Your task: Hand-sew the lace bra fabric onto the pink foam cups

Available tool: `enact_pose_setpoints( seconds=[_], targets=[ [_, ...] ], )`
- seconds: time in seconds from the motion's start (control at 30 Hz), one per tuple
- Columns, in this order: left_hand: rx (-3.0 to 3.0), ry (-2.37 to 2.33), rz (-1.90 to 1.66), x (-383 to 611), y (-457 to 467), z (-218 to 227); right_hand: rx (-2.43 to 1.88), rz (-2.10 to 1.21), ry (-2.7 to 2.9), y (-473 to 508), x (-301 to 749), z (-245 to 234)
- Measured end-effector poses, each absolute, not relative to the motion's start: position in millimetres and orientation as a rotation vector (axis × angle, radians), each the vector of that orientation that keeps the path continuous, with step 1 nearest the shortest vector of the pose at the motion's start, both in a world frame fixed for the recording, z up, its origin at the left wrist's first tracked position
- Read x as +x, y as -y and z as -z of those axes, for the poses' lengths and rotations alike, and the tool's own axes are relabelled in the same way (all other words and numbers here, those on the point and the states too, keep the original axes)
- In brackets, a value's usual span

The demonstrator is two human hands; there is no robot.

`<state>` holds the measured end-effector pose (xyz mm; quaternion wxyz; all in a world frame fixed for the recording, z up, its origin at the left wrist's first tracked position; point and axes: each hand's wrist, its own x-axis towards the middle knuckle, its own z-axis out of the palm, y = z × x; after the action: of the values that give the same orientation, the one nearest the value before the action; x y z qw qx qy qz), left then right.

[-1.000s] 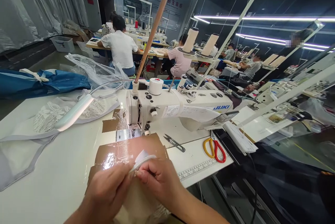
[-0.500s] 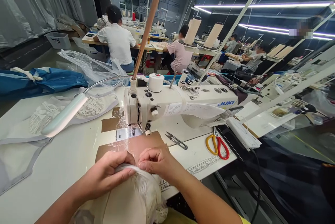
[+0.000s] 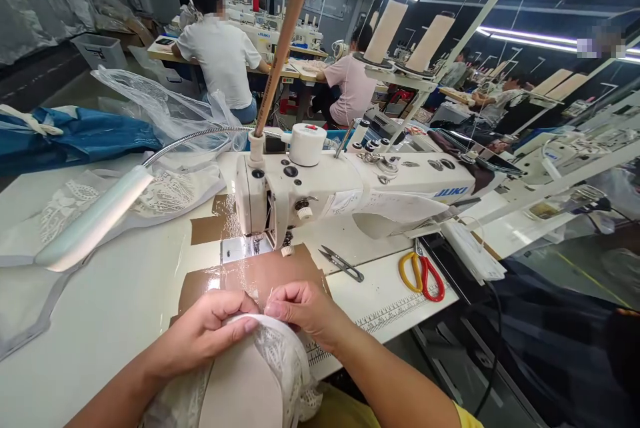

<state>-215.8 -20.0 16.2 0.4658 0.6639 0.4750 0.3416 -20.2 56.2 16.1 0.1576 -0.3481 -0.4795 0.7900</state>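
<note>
A white lace garment piece (image 3: 283, 348) with a smooth beige panel (image 3: 243, 385) hangs below my hands at the table's front edge. My left hand (image 3: 215, 328) is closed on its white upper edge, thumb on top. Beside it, my right hand (image 3: 303, 311) pinches at the same edge with thumb and forefinger; whether a loose thread is also between those fingertips I cannot make out. Just beyond lies brown, shiny tape (image 3: 250, 278) on the bed of a white sewing machine (image 3: 320, 181). The presser foot (image 3: 257, 245) stands apart from the fabric.
Thread snips (image 3: 343, 263) and scissors with yellow and red handles (image 3: 421, 275) lie right of the machine. A lamp (image 3: 95, 218) reaches over more lace pieces (image 3: 165, 191) at left. A thread stand (image 3: 400, 75) rises behind. Two co-workers (image 3: 220, 61) sit farther back, among others.
My head view has shifted slightly. The garment's edge has turned a little, showing more of the beige panel and lace. My right fingertips have drawn slightly up from the edge.
</note>
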Motion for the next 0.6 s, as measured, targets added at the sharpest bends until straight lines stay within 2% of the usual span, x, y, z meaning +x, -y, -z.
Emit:
enact_pose_setpoints(
  seconds=[0.1,0.27,0.4,0.6],
  targets=[
    [1.640,-1.197,-0.815,-214.9,21.5,-19.0,-0.952,-2.293,1.440,-50.5,-23.3,-20.0],
    [1.615,-1.160,-0.797,-214.0,26.1,-20.6,-0.896,-2.004,1.560,-43.9,-30.8,-19.4],
    [1.572,-1.139,-0.829,-214.9,26.5,-19.7,-1.040,-2.115,1.199,-40.4,-34.2,-14.5],
    [1.649,-1.201,-0.727,-216.8,26.5,-15.5,-0.946,-2.139,1.482,-37.1,-26.4,-14.4]
  ],
)
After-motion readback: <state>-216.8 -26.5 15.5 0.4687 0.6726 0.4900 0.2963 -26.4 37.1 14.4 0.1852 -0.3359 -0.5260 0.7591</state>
